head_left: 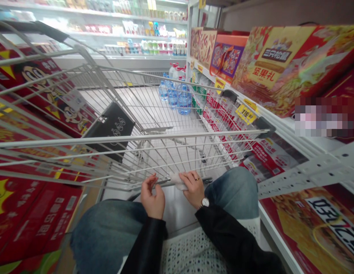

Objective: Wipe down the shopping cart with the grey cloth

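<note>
A wire shopping cart point(154, 125) lies tipped in front of me in a shop aisle, its bars running across the view. My left hand point(152, 198) is curled around a low bar of the cart near my knees. My right hand point(194, 187), with a ring and a wristwatch, presses a white cloth point(177, 180) against the same bar. Both arms are in black sleeves, and my knees in blue jeans show on either side.
Red gift boxes point(279, 61) fill the white shelves point(308, 160) on the right. More red cartons point(31, 205) stack on the left. Water bottles point(177, 95) stand on the floor ahead, and a chilled display point(137, 34) runs along the back.
</note>
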